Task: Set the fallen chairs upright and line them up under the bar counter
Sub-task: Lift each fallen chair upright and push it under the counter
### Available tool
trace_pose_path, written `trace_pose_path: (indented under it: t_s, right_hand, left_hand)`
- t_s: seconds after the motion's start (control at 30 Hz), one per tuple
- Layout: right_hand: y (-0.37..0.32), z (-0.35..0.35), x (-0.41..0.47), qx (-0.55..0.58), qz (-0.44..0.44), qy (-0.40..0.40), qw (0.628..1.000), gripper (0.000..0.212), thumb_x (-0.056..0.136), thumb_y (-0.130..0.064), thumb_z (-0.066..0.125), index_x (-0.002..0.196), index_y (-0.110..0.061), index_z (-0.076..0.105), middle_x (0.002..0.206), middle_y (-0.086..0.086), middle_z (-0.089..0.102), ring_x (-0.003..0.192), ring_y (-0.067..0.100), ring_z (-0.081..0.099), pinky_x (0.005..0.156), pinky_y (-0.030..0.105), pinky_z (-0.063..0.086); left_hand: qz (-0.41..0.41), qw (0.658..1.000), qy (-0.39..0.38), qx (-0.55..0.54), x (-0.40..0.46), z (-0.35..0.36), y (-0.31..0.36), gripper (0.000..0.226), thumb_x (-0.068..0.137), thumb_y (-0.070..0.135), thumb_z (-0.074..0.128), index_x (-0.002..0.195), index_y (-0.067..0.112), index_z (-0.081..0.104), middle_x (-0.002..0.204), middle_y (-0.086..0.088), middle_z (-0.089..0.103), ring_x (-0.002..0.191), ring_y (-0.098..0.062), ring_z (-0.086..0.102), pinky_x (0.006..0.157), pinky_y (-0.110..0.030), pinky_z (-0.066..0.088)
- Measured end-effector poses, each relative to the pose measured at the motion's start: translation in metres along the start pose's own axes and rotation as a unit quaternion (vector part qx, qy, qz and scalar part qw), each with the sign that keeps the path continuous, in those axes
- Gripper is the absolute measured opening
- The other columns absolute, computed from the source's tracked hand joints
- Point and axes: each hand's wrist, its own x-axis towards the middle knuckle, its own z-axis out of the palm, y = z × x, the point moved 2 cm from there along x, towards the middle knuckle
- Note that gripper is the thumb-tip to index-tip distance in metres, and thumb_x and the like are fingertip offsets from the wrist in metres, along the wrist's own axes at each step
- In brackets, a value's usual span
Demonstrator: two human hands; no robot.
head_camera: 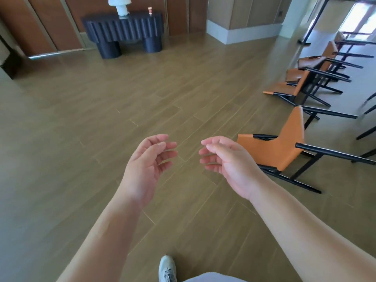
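Note:
Several orange chairs with black metal frames lie tipped over on the wooden floor along the right side. The nearest fallen chair (284, 145) lies on its back, legs pointing right. Behind it a second fallen chair (293, 86) and a third fallen chair (323, 55) lie in a row toward the back. My left hand (146, 167) and my right hand (227, 159) hover in the middle of the view, palms facing each other, fingers loosely curled and apart, holding nothing. My right hand is just left of the nearest chair, not touching it. The bar counter is not visible.
A dark fluted console table (124, 31) with a white lamp (120, 6) stands against the brown panelled back wall. A wall corner with white baseboard (244, 31) sits at the back right. Black legs (366, 127) of other furniture show at the right edge. My shoe (167, 268) is at the bottom.

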Motion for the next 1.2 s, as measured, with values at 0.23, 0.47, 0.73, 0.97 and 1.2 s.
trace_pose_path:
  t_s: [0.23, 0.47, 0.73, 0.97, 1.2]
  right_hand:
    - [-0.024, 0.043, 0.085, -0.003, -0.021, 0.067, 0.997, 0.018, 0.098, -0.015, 0.052, 0.105, -0.014, 0.068, 0.092, 0.001, 0.071, 0.084, 0.017, 0.068, 0.080, 0.035, 0.053]
    - [-0.036, 0.040, 0.152, 0.009, -0.021, 0.115, 0.993, 0.018, 0.098, -0.015, 0.053, 0.107, -0.014, 0.069, 0.093, 0.001, 0.072, 0.083, 0.016, 0.069, 0.076, 0.032, 0.055]
    - [-0.032, 0.019, 0.272, 0.071, -0.003, 0.126, 0.989, 0.017, 0.097, -0.012, 0.052, 0.102, -0.012, 0.068, 0.088, 0.002, 0.070, 0.078, 0.016, 0.067, 0.075, 0.032, 0.052]
    - [-0.074, -0.033, 0.402, 0.108, -0.005, 0.119, 0.987, 0.014, 0.096, -0.015, 0.055, 0.101, -0.012, 0.067, 0.087, 0.002, 0.070, 0.080, 0.018, 0.066, 0.076, 0.035, 0.051]
    - [-0.110, -0.108, 0.481, 0.111, -0.026, 0.162, 0.980, 0.017, 0.097, -0.015, 0.053, 0.105, -0.010, 0.067, 0.089, 0.003, 0.069, 0.080, 0.018, 0.065, 0.076, 0.033, 0.050]
  left_hand:
    - [0.009, 0.996, -0.081, 0.018, 0.116, -0.040, 0.050, 0.022, 0.085, 0.024, 0.054, 0.105, 0.021, 0.064, 0.104, -0.003, 0.072, 0.090, -0.016, 0.067, 0.077, -0.032, 0.046]
    - [-0.028, 0.991, -0.131, 0.029, 0.193, -0.039, 0.045, 0.021, 0.084, 0.025, 0.055, 0.102, 0.022, 0.066, 0.104, -0.004, 0.072, 0.091, -0.017, 0.067, 0.076, -0.032, 0.045]
    - [-0.044, 0.990, -0.119, 0.068, 0.292, -0.034, 0.034, 0.020, 0.083, 0.028, 0.057, 0.092, 0.033, 0.074, 0.104, -0.002, 0.073, 0.092, -0.015, 0.067, 0.078, -0.033, 0.045]
    - [-0.045, 0.988, -0.115, 0.095, 0.434, 0.025, 0.052, 0.021, 0.084, 0.026, 0.056, 0.101, 0.024, 0.069, 0.106, -0.004, 0.072, 0.092, -0.016, 0.067, 0.078, -0.033, 0.045]
    - [-0.061, 0.979, -0.171, 0.093, 0.537, 0.099, 0.036, 0.022, 0.084, 0.026, 0.056, 0.103, 0.023, 0.067, 0.106, -0.004, 0.072, 0.094, -0.017, 0.066, 0.081, -0.035, 0.045]
